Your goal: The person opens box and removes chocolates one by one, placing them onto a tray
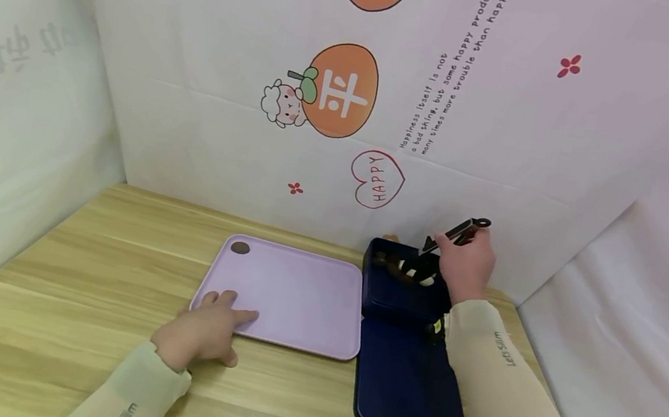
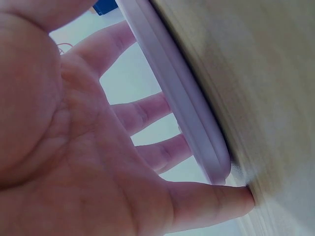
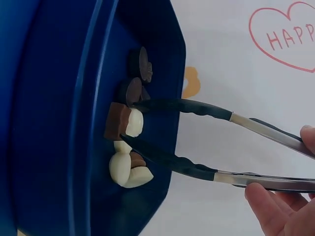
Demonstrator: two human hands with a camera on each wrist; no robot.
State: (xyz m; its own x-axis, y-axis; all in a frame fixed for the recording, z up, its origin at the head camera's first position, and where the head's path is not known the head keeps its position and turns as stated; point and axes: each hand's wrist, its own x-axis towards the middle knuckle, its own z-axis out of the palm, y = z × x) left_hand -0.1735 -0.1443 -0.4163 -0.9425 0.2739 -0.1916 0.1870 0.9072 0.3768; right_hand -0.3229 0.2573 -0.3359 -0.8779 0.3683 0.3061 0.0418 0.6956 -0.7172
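My left hand (image 1: 202, 333) rests on the near left corner of a lilac tray (image 1: 302, 297), fingers spread and fairly straight. In the left wrist view several fingers reach over the tray's rim, and one touches the wooden table. A brown round chocolate (image 1: 240, 248) lies in the tray's far left corner. My right hand (image 1: 470, 266) grips black-tipped metal tongs (image 3: 179, 166). Their parted tips reach into a dark blue box (image 3: 54, 123), at a brown block-shaped chocolate (image 3: 116, 120) and a white piece beside it. Whether the tips press on these I cannot tell. Dark chocolates (image 3: 133, 91) and white chocolates (image 3: 120, 168) lie around.
The box's blue lid (image 1: 411, 393) lies flat in front of it, right of the tray. A small black and yellow item (image 1: 437, 327) shows between box and right sleeve. White printed cloth (image 1: 220, 148) walls the wooden table (image 1: 70, 284) at the back and sides.
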